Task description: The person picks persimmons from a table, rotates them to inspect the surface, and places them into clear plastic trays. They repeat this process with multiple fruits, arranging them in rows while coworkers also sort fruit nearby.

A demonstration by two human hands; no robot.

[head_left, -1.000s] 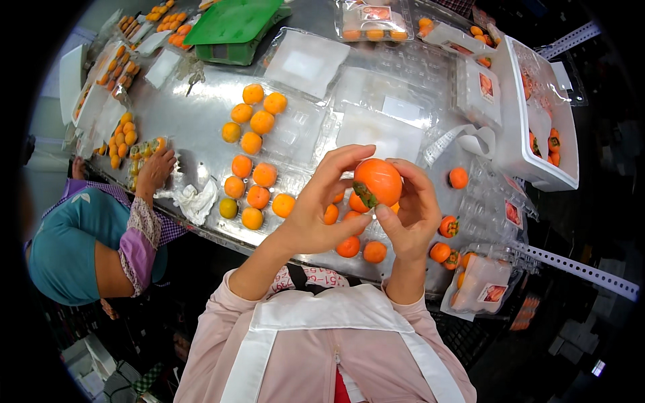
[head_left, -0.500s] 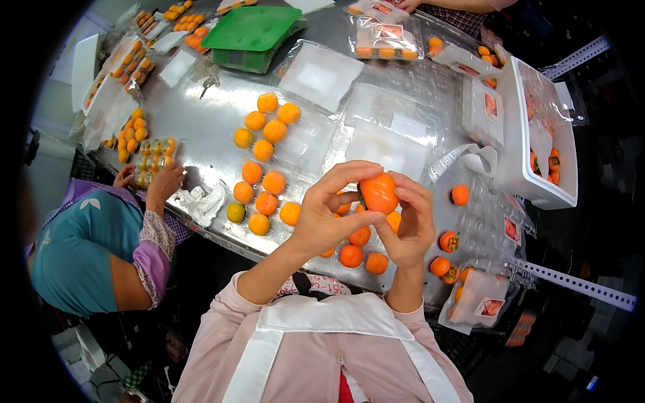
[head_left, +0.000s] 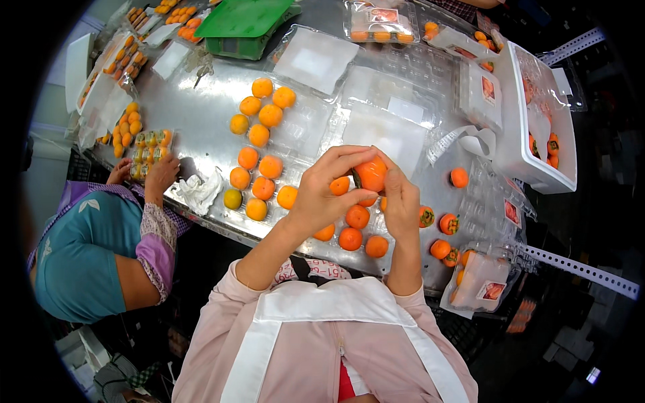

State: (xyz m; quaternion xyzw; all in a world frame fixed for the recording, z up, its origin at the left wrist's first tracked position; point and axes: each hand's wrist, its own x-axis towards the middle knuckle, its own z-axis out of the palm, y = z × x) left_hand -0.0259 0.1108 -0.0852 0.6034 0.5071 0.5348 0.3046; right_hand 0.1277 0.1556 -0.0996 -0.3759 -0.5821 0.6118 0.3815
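Observation:
Both my hands hold one glossy orange persimmon (head_left: 371, 173) above the table, its dark green calyx turned toward my left palm. My left hand (head_left: 321, 191) grips it from the left, thumb below and fingers over the top. Pressed along its right side are the fingers of my right hand (head_left: 402, 201). Beneath and around my hands lie more persimmons (head_left: 350, 238), some partly hidden by my fingers and wrists. Left of them, several orange fruits (head_left: 266, 188) sit in clear plastic trays, one of them a greener fruit (head_left: 232, 198).
To the right stand loose persimmons (head_left: 459, 177), a filled clear pack (head_left: 481, 285) and a white foam box (head_left: 537, 171). White liner sheets (head_left: 316, 60) and a green scale (head_left: 236, 20) lie farther back. At left, a co-worker's hand (head_left: 161, 173) touches a fruit pack (head_left: 149, 151).
My hands have moved slightly left and up with the persimmon. My right fingers now lie straighter against it, and another persimmon shows to the right of my right wrist.

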